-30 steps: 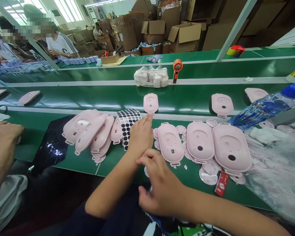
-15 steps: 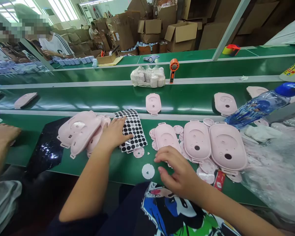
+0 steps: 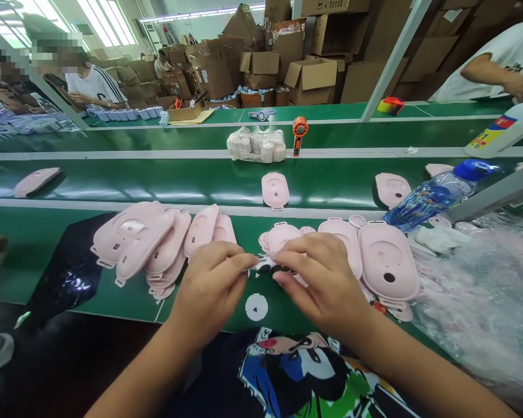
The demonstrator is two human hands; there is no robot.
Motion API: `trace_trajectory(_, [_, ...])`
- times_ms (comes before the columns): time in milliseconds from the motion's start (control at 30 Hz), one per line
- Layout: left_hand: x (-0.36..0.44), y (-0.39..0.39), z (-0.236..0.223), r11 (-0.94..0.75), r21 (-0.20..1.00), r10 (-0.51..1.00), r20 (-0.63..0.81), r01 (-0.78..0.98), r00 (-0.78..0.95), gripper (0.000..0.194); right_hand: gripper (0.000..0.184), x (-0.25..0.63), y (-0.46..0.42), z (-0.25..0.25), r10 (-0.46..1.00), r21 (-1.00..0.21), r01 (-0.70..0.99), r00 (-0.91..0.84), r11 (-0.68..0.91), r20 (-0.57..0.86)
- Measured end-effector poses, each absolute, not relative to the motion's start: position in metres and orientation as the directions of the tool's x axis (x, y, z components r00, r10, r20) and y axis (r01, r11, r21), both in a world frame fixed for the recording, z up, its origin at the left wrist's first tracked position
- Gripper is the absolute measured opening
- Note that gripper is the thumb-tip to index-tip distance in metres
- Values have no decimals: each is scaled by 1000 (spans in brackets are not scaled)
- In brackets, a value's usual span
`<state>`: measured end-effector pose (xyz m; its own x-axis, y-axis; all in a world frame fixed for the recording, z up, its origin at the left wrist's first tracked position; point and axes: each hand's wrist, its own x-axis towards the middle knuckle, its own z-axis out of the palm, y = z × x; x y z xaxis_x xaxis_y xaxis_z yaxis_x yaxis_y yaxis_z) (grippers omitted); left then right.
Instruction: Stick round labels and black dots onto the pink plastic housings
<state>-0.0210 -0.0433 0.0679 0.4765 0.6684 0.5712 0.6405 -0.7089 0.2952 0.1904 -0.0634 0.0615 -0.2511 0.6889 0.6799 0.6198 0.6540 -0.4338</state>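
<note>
Both hands meet over the front of the bench. Between my fingertips shows a small part of a sheet of black round stickers [image 3: 267, 265]; the rest of it is hidden. My left hand [image 3: 213, 284] pinches the sheet's left side. My right hand [image 3: 322, 276] has its fingers bent at the right side, over the pink plastic covers there. One pink cover [image 3: 386, 255] with a black dot lies right of my right hand. Left of my left hand is a pile of pink covers [image 3: 133, 232]. Just below the hands lies a white paper disc [image 3: 256, 306].
A single pink cover [image 3: 275, 190] lies on the green belt. At the right are a blue-capped bottle [image 3: 436, 197] and clear plastic bags [image 3: 475, 296]. A wrapped bundle [image 3: 257, 145] and an orange handheld fan [image 3: 300, 134] stand behind. Co-workers are at far left and upper right.
My left hand has lifted the sticker sheet from the bench and brought it right, to my right hand. Pink covers that lay behind the sheet now show. My view has shifted slightly.
</note>
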Motion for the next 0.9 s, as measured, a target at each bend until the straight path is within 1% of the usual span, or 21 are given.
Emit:
trace_trajectory(67, [-15, -50, 70, -740, 286, 640, 576, 608, 508, 23, 8, 187, -67, 67, 688, -355, 676, -312, 645, 655])
trace_trajectory(133, [-13, -52, 70, -752, 330, 648, 532, 571, 545, 24, 9, 188, -76, 67, 653, -258, 698, -383, 668, 653])
trace_trajectory(233, [-19, -49, 70, -691, 459, 718, 354, 558, 599, 24, 11, 201, -92, 61, 445, -54, 590, -542, 805, 713])
trace_trajectory(267, [-24, -45, 69, -652, 482, 751, 307, 585, 584, 22, 13, 206, -96, 58, 381, -23, 547, -552, 837, 742])
trace_trajectory(300, [-30, -39, 68, -606, 492, 791, 285, 625, 542, 19, 14, 213, -98, 54, 377, -56, 540, -507, 840, 775])
trace_trajectory(333, [-36, -31, 66, -542, 495, 839, 282, 678, 465, 15, 16, 219, -98, 49, 450, -169, 566, -403, 807, 797])
trace_trajectory(367, [-44, -21, 64, -455, 501, 890, 290, 736, 353, 14, 16, 224, -94, 43, 588, -352, 598, -256, 720, 767])
trace_trajectory(400, [-52, -10, 61, -353, 513, 929, 290, 783, 229, 21, 15, 229, -89, 37, 753, -565, 602, -95, 564, 651])
trace_trajectory(433, [-60, 3, 58, -248, 526, 956, 269, 814, 117, 32, 12, 233, -82, 29, 892, -750, 559, 38, 355, 451])
trace_trajectory(467, [-67, 16, 56, -152, 530, 974, 223, 834, 35, 40, 10, 236, -75, 22, 971, -860, 490, 100, 140, 215])
trace_trajectory(533, [-76, 40, 50, -38, 489, 994, 104, 872, -15, 43, 16, 239, -62, 9, 983, -898, 400, 81, -185, -167])
trace_trajectory(567, [-78, 48, 48, -42, 447, 996, 85, 893, 5, 42, 18, 239, -58, 3, 960, -876, 398, 52, -273, -276])
trace_trajectory(600, [-78, 53, 46, -68, 398, 993, 118, 915, 22, 43, 18, 238, -55, -1, 941, -854, 411, 34, -321, -337])
trace_trajectory(667, [-70, 51, 42, -144, 319, 944, 329, 937, 33, 52, 17, 235, -54, -8, 927, -823, 450, 29, -346, -374])
trace_trajectory(700, [-63, 44, 40, -202, 329, 910, 412, 922, 52, 54, 17, 233, -54, -10, 929, -816, 466, 37, -341, -367])
trace_trajectory(733, [-54, 34, 36, -263, 382, 905, 415, 886, 90, 52, 16, 231, -54, -13, 937, -818, 474, 48, -327, -347])
trace_trajectory(767, [-43, 23, 30, -315, 488, 929, 334, 814, 159, 48, 16, 230, -54, -15, 946, -826, 471, 65, -309, -318])
trace_trajectory(800, [-32, 11, 23, -306, 638, 947, 130, 706, 293, 44, 16, 228, -53, -18, 953, -838, 459, 82, -295, -291])
trace_trajectory(833, [-21, 1, 15, -220, 760, 898, -87, 612, 430, 48, 16, 226, -52, -20, 958, -851, 440, 93, -286, -273])
trace_trajectory(867, [-11, -8, 5, -92, 836, 837, -229, 540, 497, 54, 16, 224, -50, -23, 960, -867, 413, 96, -279, -264])
trace_trajectory(900, [-2, -15, -4, 49, 883, 807, -311, 467, 502, 61, 16, 223, -48, -25, 960, -881, 383, 93, -278, -262])
